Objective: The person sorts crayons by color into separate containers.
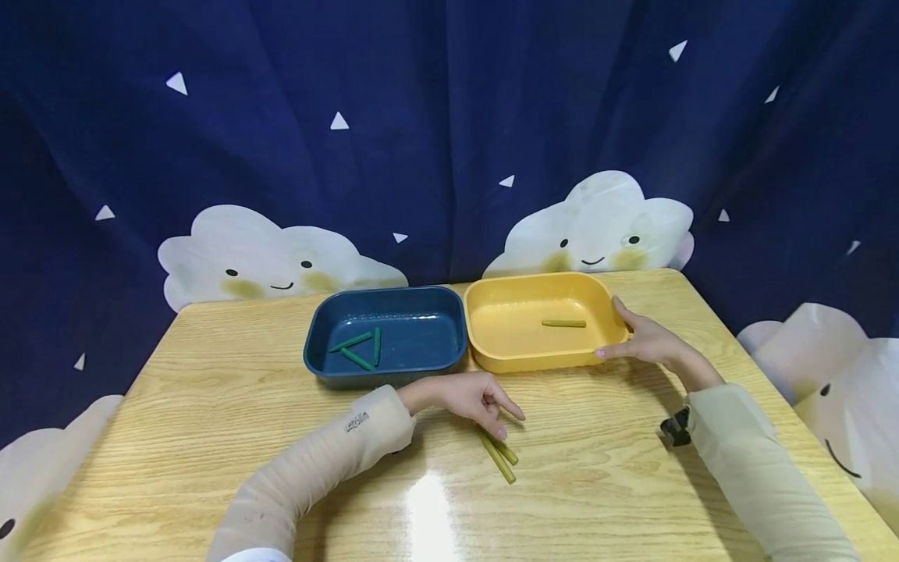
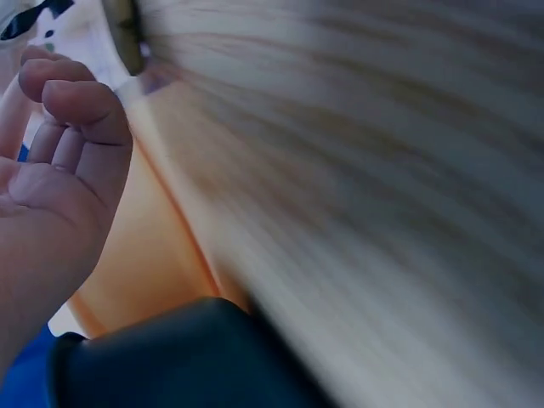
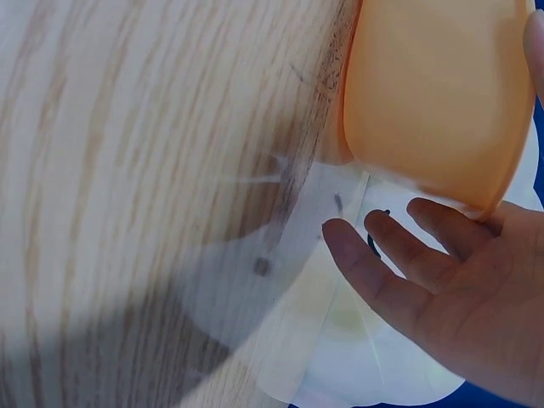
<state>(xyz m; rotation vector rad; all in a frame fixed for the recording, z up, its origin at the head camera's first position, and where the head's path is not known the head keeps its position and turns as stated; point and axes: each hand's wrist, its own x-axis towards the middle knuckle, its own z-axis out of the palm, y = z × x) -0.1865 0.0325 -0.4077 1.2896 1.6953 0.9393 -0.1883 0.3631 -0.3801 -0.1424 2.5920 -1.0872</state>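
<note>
My left hand (image 1: 469, 396) hangs low over the table, just above two slim olive-yellow sticks (image 1: 507, 471). Its index finger and thumb point down toward them, and the other fingers curl loosely. One stick (image 2: 125, 34) shows past those fingers in the left wrist view. At the right end of the yellow bin (image 1: 541, 361), my right hand (image 1: 649, 342) touches the corner with the thumb in front and the index finger at the side. Three fairly straight, spread fingers (image 3: 361, 259) stand off the bin in the right wrist view. A single olive-yellow stick (image 1: 564, 323) lies inside this bin.
A dark blue bin (image 1: 414, 351) stands against the yellow one's left side, with three green sticks (image 1: 358, 358) in a triangle on its floor. Both bins sit near the back edge of the wooden table (image 1: 211, 390). Behind hangs a navy curtain (image 1: 393, 172) with clouds.
</note>
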